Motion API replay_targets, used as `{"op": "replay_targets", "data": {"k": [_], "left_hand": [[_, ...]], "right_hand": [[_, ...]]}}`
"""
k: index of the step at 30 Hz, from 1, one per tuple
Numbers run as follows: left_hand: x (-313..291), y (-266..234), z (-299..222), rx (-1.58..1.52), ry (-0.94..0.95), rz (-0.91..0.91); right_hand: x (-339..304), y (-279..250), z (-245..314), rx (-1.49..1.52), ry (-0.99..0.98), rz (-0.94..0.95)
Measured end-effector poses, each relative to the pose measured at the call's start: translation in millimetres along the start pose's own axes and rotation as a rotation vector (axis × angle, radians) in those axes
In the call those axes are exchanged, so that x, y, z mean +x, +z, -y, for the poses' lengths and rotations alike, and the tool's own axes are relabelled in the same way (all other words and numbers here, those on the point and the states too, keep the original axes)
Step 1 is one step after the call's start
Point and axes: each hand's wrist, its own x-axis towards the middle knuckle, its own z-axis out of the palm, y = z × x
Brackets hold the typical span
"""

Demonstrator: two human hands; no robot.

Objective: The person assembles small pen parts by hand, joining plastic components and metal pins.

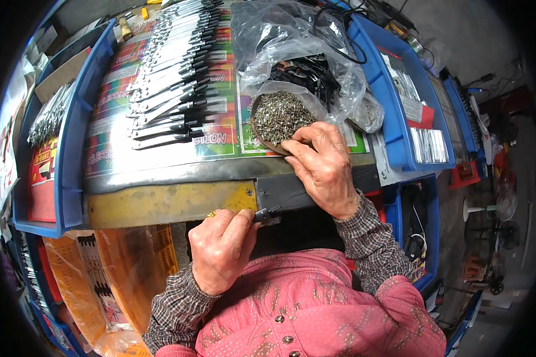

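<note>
My left hand (223, 247) is closed in front of the table edge, thumb and fingers gripping a small black-ended part (267, 214). The rest of that part is hidden inside the hand. Over the near right rim of a round dish (257, 128), my right hand (326, 169) has thumb and forefinger brought together in a pinch. Small shiny metal rivets (283, 113) are heaped in the dish. Anything between those fingertips is too small to make out. Left of the dish lies a long row of flat metal strips with black ends (167, 101), overlapping one another.
Behind the dish, a clear plastic bag (268, 35) holds black parts (309, 77). Blue trays stand at the left (71, 149) and right (393, 113) with metal pieces inside. Below the table's left side is an orange crate (131, 256) lined with plastic.
</note>
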Motion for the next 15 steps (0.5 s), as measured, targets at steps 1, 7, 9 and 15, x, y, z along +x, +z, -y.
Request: {"op": "replay_targets", "data": {"k": [1,7,9,15], "left_hand": [[0.1,-0.2,-0.2,-0.003,0.000,0.001],[2.0,-0.3,-3.8,-0.025,-0.041,-0.003],[1.8,0.6,-4.3,-0.027,-0.041,-0.006],[0.1,1.2,-5.5,-0.038,-0.050,-0.004]], "right_hand": [[0.4,-0.2,0.4,-0.007,-0.002,-0.002],[4.5,-2.6,-2.8,0.064,0.031,0.031],[8.0,-5.0,-0.4,0.069,0.033,0.037],[8.1,-1.8,1.1,0.094,0.049,0.012]]}}
